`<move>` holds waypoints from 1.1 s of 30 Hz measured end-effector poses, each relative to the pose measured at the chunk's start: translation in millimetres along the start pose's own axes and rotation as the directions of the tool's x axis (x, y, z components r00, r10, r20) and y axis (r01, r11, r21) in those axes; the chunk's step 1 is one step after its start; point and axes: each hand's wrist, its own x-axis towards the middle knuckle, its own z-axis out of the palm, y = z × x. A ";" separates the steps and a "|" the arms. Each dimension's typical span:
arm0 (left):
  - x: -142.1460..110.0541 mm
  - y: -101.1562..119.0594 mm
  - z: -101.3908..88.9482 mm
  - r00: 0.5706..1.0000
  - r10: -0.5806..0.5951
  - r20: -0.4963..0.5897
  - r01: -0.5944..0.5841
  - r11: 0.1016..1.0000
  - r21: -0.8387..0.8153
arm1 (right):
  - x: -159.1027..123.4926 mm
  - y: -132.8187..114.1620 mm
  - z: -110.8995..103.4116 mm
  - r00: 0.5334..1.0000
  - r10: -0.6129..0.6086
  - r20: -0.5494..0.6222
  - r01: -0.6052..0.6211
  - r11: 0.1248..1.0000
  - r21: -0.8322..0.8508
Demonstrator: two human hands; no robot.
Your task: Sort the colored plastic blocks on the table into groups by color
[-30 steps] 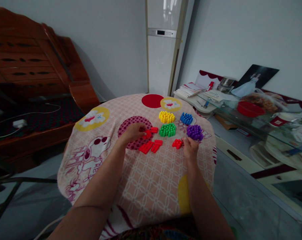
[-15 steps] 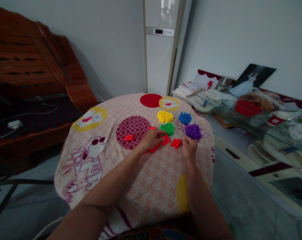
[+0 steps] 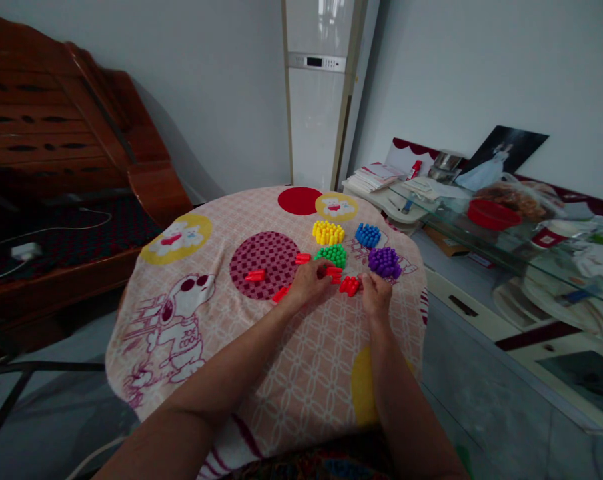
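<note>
Small plastic pegs lie sorted by colour on a round table under a cartoon-print cloth [image 3: 191, 313]. Yellow [image 3: 328, 233], blue [image 3: 368, 235], green [image 3: 332, 254] and purple [image 3: 384, 261] clusters sit at the far right side. My left hand [image 3: 308, 283] is closed over several red pegs [image 3: 334, 271] just below the green cluster. My right hand [image 3: 376, 293] pinches a small red cluster [image 3: 350, 285] at its right side. Loose red pegs lie on the maroon circle [image 3: 254, 275], near it [image 3: 280, 294] and by the green cluster [image 3: 302, 258].
A wooden sofa [image 3: 56, 167] with a charger and cable stands to the left. A tall white air conditioner [image 3: 314, 93] is behind the table. To the right a glass-topped low table [image 3: 506, 233] holds papers, a red bowl [image 3: 494, 215], a cup and a framed picture.
My left hand has moved from the loose red pegs on the maroon circle rightward to the red cluster, carrying red pegs along. My right hand has stayed at the cluster.
</note>
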 end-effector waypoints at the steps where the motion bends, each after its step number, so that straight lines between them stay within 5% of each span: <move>1: 0.2 1.3 2.7 1.000 -0.007 -0.025 0.008 1.000 0.006 | 0.1 0.5 0.0 1.000 -0.002 -0.001 0.002 1.000 -0.002; 4: -0.6 4.0 11.8 0.996 -0.040 -0.080 0.047 0.995 0.086 | 0.4 1.4 -0.2 1.000 -0.011 -0.010 0.011 1.000 -0.019; 9: -7.5 5.0 22.5 1.000 -0.021 -0.021 0.026 0.957 0.290 | 1.1 2.7 -0.9 1.000 -0.008 -0.012 0.007 0.999 -0.043; 15: -12.4 16.1 11.7 0.989 -0.014 0.147 -0.052 0.898 0.437 | 1.5 3.6 -1.8 0.999 -0.039 -0.007 0.038 0.996 -0.082; 20: -10.5 21.8 3.8 0.992 -0.009 0.127 -0.058 0.856 0.514 | 1.2 4.0 -2.0 0.999 -0.042 -0.004 0.042 0.996 -0.074; 33: -3.6 6.1 9.9 0.996 -0.085 0.034 0.067 0.933 0.354 | 0.2 -0.1 -1.2 1.000 -0.022 -0.013 0.021 0.998 -0.064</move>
